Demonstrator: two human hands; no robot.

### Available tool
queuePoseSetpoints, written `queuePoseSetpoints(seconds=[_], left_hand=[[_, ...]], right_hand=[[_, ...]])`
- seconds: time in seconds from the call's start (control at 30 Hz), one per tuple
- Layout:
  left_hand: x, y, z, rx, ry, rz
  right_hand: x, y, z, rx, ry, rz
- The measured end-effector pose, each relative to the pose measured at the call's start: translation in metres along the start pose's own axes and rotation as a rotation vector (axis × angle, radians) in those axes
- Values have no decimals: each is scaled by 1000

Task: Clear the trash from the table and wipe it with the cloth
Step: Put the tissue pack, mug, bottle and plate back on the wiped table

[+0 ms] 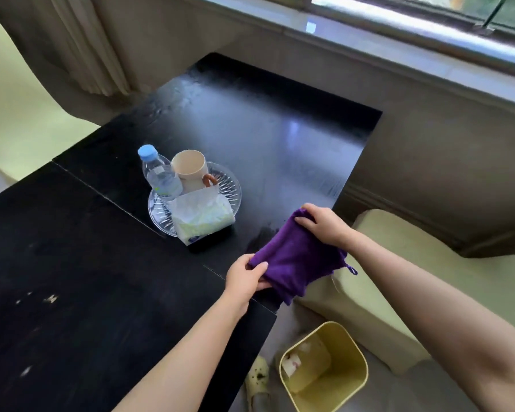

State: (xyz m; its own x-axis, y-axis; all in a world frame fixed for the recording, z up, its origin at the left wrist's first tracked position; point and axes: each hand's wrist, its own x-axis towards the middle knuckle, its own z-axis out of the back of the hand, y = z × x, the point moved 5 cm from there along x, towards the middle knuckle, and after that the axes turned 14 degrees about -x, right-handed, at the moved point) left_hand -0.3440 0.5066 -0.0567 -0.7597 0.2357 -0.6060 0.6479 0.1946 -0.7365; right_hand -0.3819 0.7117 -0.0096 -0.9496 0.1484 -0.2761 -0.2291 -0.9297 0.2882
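Observation:
A purple cloth (295,257) hangs folded over the near right edge of the black table (265,144). My left hand (246,276) grips its lower left corner, thumb on top. The cloth's far end is held by my right hand (321,223), fingers curled over it. A yellow waste bin (324,367) stands on the floor below the table's right edge, with some crumpled paper inside. Faint streaks show on the far part of the tabletop.
A glass plate (229,181) near the table's middle carries a water bottle (158,173), a beige mug (189,169) and a tissue pack (202,217). A pale chair (399,251) stands right of the table, a slipper (257,379) beside the bin. Windowsill behind.

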Motion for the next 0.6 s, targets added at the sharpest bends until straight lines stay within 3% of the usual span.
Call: queuePoseSetpoints(seconds=[0.13,0.27,0.53,0.6], left_hand=[[23,19,12,-10,-156,70],[42,24,36,192,-280,57],[55,10,56,487,-310,62],[57,5,61,471,-298,88]], right_hand=[[33,-2,-35,-67,69,19],[58,11,-61,-149,69,65],[85,33,-75,-258,42,131],[91,36,-73,-247,62,98]])
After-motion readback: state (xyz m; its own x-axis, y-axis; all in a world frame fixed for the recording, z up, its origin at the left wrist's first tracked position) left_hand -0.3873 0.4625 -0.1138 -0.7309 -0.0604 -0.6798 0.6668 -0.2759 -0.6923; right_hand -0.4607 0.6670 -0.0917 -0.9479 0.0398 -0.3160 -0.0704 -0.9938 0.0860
